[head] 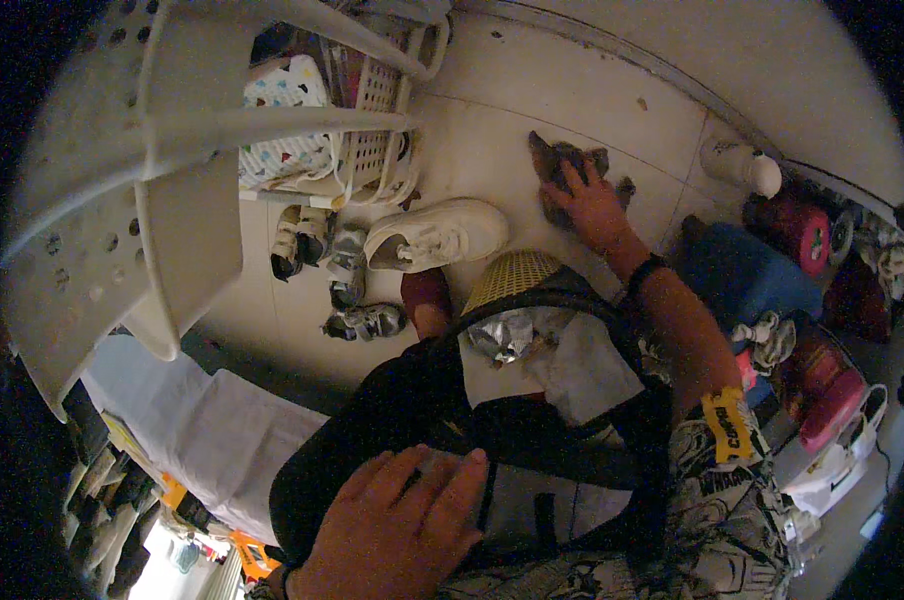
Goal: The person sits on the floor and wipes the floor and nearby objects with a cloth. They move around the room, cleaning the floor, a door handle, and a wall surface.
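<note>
My right hand (583, 199) reaches down to the tiled floor, its fingers spread over a dark crumpled cloth (564, 161) and pressing on it. The cloth's underside is hidden. Nearer to me, my left hand (403, 517) rests palm down on my dark-clothed leg and holds nothing. Between my legs stands a waste basket with a yellow mesh wall (515, 274). Inside its dark rim I see crumpled silver foil (504, 334) and pale, paper-like waste (590, 364).
A white lace-up shoe (437, 234) and several small shoes (347, 259) lie left of the basket. White perforated plastic shelving (196, 142) rises at the left. A white bottle (737, 165), a blue bundle (752, 270) and a pink container (797, 232) line the right side.
</note>
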The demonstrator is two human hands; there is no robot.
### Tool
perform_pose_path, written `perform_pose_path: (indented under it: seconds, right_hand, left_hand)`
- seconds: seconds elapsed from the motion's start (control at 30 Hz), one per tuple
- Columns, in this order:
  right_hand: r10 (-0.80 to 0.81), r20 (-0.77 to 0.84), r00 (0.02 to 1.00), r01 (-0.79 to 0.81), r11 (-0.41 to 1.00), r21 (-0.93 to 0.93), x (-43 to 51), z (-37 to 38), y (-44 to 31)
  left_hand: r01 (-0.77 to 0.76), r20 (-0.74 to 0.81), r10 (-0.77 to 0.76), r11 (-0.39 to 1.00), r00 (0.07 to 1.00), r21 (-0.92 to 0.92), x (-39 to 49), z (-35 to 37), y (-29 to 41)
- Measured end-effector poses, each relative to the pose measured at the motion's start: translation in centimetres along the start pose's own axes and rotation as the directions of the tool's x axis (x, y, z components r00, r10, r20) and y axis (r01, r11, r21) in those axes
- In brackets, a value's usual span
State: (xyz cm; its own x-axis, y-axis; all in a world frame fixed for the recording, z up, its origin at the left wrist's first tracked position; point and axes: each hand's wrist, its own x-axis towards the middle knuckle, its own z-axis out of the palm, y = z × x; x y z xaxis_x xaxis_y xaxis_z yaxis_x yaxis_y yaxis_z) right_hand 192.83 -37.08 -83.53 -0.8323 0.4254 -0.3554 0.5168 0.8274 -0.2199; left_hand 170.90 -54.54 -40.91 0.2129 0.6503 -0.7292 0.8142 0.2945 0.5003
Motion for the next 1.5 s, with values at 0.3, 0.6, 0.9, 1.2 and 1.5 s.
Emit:
perform_pose_path:
  seconds: [0.3,0.6,0.9,1.2,1.5]
  right_hand:
    - [0.048,0.144,0.988,-0.044,0.999,-0.032,-4.1,-0.1,-0.7]
    - [0.350,0.116,0.930,-0.368,0.895,0.251,-10.8,-9.0,-0.6]
    - [0.384,-0.247,0.890,-0.126,0.726,0.676,-24.2,-26.0,-7.8]
    - [0.124,-0.136,0.983,0.070,0.429,0.901,-29.0,-32.0,-16.3]
    - [0.170,0.064,0.983,-0.076,0.064,0.995,-30.4,-31.8,-20.1]
  left_hand:
    - [0.068,0.081,-0.069,0.997,0.994,0.022,0.1,0.5,-0.5]
    - [-0.062,-0.080,0.071,0.993,0.994,0.100,-2.5,6.7,1.1]
    - [-0.035,-0.137,0.052,0.991,0.989,0.128,-4.0,12.7,1.4]
    - [0.045,-0.397,0.011,0.990,0.918,0.131,-1.3,11.4,-3.0]
    - [0.081,-0.293,-0.054,0.993,0.955,0.081,-1.2,10.1,-4.1]
